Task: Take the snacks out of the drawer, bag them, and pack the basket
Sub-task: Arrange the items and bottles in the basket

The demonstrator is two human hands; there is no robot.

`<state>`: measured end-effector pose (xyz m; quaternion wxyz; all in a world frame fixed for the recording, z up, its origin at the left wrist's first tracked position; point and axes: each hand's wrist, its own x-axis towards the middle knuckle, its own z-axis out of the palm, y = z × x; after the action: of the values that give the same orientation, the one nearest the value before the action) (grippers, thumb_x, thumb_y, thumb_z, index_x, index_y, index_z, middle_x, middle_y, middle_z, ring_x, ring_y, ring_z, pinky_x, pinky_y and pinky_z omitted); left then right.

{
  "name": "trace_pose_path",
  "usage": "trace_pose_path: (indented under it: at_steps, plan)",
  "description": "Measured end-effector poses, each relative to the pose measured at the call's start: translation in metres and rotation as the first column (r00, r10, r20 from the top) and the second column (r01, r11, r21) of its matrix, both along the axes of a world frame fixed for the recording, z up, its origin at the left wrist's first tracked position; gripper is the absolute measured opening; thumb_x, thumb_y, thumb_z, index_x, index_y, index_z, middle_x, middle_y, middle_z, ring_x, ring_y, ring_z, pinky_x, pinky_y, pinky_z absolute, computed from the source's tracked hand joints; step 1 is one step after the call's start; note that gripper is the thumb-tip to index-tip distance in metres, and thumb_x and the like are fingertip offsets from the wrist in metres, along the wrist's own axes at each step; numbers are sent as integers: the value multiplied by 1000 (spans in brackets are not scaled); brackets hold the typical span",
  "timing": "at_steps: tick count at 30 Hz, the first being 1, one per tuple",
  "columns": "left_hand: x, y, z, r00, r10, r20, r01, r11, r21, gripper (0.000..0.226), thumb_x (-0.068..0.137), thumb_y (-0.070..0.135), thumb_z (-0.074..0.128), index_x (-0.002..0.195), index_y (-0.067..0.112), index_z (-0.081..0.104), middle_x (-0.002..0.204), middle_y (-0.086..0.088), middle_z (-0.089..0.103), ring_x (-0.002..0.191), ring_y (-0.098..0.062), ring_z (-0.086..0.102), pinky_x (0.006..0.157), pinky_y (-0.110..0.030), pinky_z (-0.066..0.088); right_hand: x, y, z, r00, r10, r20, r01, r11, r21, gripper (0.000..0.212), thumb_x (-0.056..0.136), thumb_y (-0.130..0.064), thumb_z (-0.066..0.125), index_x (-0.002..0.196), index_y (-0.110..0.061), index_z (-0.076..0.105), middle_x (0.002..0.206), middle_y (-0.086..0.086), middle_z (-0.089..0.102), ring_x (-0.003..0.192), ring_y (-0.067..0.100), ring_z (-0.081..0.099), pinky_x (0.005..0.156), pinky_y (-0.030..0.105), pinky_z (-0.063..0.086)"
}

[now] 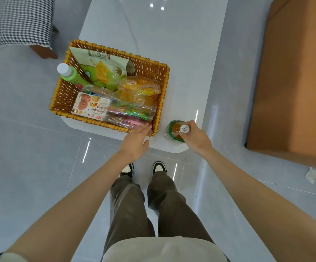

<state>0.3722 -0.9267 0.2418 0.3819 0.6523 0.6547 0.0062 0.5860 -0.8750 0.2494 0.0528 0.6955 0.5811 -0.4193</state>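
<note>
Beside the basket (165, 86), right hand (196, 138) grips a bottle (172, 131); left hand (135, 141), fingers straight, at its rim.

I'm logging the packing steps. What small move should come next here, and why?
Probably lift the orange-drink bottle and carry it left over the basket. The right hand grips it near the white cap, and it stands on the table outside the basket, while the left hand rests straight fingers at the near right corner. Bare wicker shows at the far right corner.
</note>
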Motion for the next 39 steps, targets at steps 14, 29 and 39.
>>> trace_pose_path:
  at_steps: [14,29,39]
  plan:
    - [-141,-35,16,306,946,110,-831,321,-454,35,98,27,54,130,14,51,128,-7,58,111,-25,57,100,-42,45,-113,-45,8,754,-593,-283,445,778,-444,8,96,-8,52,99,-8,60,111,20,62,95,26,61,92,37,53]
    - [-207,29,-41,232,965,124,-631,246,-736,27,95,37,57,117,23,53,114,-6,66,105,-29,63,90,-42,53,-170,-22,-56,-59,-966,-251,777,113,-619,14,94,-1,55,108,0,54,100,23,64,85,29,66,78,36,53]
    - [-209,37,-39,238,968,75,-610,209,-764,15,99,24,51,112,17,52,106,-9,66,101,-24,62,82,-36,52,-183,-27,-40,-41,-973,-226,825,95,-558,9,94,1,54,103,0,52,103,26,63,102,35,66,80,38,55]
